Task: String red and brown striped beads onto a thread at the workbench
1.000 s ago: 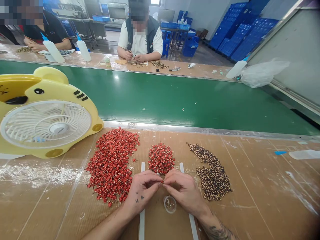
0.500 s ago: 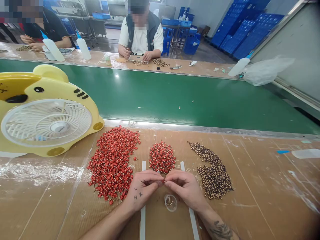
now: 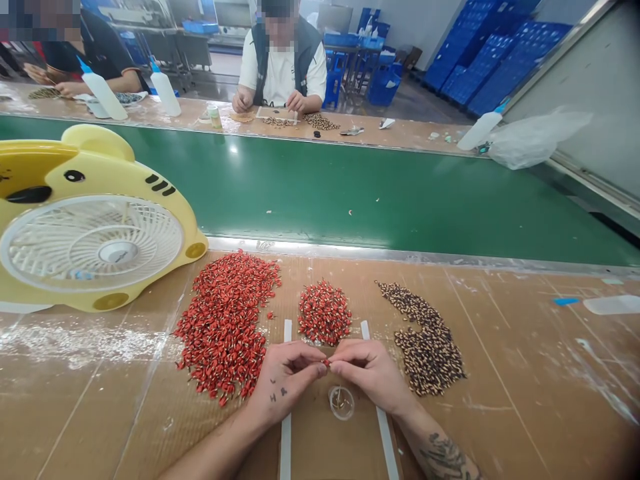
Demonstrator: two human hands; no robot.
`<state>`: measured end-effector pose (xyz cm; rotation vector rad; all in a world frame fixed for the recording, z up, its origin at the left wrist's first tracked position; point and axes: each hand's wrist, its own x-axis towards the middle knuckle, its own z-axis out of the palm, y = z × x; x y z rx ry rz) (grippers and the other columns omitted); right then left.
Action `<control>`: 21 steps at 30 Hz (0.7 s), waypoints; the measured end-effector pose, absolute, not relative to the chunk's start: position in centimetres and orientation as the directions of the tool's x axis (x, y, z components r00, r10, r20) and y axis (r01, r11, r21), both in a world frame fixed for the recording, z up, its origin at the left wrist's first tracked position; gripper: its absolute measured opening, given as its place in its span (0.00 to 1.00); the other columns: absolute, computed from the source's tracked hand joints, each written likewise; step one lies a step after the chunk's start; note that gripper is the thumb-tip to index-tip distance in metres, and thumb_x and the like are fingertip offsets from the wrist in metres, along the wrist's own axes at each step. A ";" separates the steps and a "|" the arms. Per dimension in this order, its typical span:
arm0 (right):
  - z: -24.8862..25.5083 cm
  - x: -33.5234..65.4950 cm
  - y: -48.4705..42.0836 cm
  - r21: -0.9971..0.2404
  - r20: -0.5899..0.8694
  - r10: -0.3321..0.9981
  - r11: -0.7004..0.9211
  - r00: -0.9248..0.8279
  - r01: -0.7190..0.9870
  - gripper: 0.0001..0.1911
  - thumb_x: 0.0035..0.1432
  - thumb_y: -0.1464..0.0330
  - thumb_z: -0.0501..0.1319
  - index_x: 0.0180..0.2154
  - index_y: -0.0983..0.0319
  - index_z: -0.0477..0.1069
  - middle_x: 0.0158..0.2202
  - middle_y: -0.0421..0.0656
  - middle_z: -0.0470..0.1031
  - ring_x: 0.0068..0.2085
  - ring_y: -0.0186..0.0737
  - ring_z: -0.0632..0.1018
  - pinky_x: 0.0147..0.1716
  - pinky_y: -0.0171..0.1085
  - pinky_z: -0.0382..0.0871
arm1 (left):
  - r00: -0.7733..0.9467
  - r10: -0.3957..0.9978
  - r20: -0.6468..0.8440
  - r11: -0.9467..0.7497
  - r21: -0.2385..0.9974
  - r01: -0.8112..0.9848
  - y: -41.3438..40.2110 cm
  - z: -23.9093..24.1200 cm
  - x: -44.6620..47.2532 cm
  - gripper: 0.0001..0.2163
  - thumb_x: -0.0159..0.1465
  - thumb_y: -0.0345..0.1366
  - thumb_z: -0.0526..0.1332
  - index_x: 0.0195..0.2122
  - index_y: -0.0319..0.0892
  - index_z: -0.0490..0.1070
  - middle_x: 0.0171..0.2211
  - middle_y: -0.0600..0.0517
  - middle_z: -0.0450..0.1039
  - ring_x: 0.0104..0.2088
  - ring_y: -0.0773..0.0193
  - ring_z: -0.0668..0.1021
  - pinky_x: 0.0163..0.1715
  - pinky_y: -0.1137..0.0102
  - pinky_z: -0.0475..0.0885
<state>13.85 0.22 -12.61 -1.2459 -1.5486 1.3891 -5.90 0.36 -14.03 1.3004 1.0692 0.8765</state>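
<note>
While the small clear cup (image 3: 343,418) stands between two white strips (image 3: 286,443), a small red piece (image 3: 327,363) is just beyond it, pinched between the closed fingertips of the left hand (image 3: 287,380) and of the right hand (image 3: 370,373); the fingers cover the piece so much that I cannot tell its exact form; by my judgement, the handling of this one piece is under way and not yet finished; many others lie loose, namely a large red pile (image 3: 227,327) to the left of the cup, a smaller red heap (image 3: 325,313) straight beyond the cup, past the hands, and a dark-and-pale pile (image 3: 430,347) to its right; which pile is finished and which is left, I cannot tell, although the quantity suggests that much remains; about writing, little can be read: on the left hand, left of the cup, one mark (image 3: 273,398) looks like the letter H, and the marks near it are unclear; the yellow fan (image 3: 100,233), far to the left of the cup, has on its hub a label (image 3: 119,253) too small to read.
</note>
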 end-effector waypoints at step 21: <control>-13.2 15.4 0.8 -0.918 0.155 0.979 0.193 -0.135 0.347 0.10 0.64 0.64 0.62 0.35 0.61 0.80 0.35 0.46 0.80 0.36 0.42 0.79 0.38 0.38 0.72 | 0.337 0.920 0.199 -0.353 0.795 0.494 2.0 -13.3 -5.8 0.09 0.66 0.29 0.57 0.35 0.43 0.78 0.33 0.49 0.80 0.32 0.64 0.80 0.34 0.73 0.73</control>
